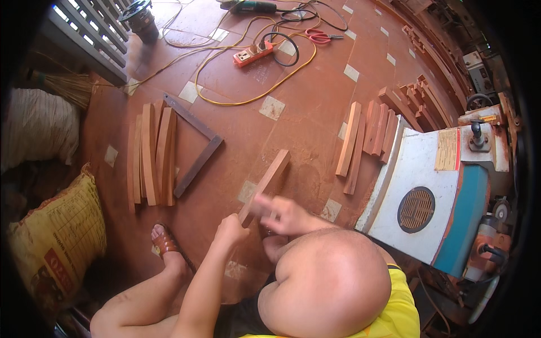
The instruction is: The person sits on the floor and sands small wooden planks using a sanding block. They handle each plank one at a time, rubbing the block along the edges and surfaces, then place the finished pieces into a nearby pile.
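Note:
My left hand [230, 231] is closed around the lower end of a reddish wooden strip [273, 173], which slants up and away to the right above the tiled floor. Beside the strip is my right hand [284, 216], its fingers smeared by motion next to the wood's right side; whether they touch it I cannot tell. To the left lies a dark L-shaped square [198, 166], its corner pointing right. Several similar wooden strips [149, 158] lie side by side against it.
More cut strips [350, 146] lie at the right, near a white and teal machine [383, 197]. Ahead are an orange power strip [253, 54], yellow cord [198, 79], red-handled scissors [319, 36] and a green power tool [248, 7]. A yellow sack [84, 208] stands at the left.

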A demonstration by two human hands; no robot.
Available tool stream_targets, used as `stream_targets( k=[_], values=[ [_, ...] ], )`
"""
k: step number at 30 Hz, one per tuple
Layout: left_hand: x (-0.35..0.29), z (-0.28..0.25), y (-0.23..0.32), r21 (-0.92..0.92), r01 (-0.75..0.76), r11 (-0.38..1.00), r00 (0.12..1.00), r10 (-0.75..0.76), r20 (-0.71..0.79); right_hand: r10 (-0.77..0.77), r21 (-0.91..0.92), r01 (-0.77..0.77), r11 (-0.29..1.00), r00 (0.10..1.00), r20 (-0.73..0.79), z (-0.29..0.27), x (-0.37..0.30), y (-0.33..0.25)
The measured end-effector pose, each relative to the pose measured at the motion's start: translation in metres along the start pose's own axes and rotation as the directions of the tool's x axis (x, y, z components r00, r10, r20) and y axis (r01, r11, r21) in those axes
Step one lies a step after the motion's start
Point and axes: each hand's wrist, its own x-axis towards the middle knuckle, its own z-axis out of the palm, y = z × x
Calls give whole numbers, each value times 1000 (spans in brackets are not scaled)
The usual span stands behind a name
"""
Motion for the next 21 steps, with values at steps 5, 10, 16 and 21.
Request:
stream_targets(
  k=[5,10,16,21],
  values=[
    [10,5,1,-78,3,997,997,3,75,208,-118,-257,959,925,-319,-27,10,43],
    [13,3,1,-8,-55,998,998,54,-14,35,-192,-129,973,903,-429,-15,11,56],
    [11,5,-8,-67,20,998,1000,-19,10,32,-83,-49,995,980,-198,2,7,34],
    [6,5,9,-8,29,1000,999,-29,42,60,-158,-134,978,914,-402,-27,19,55]
  ],
)
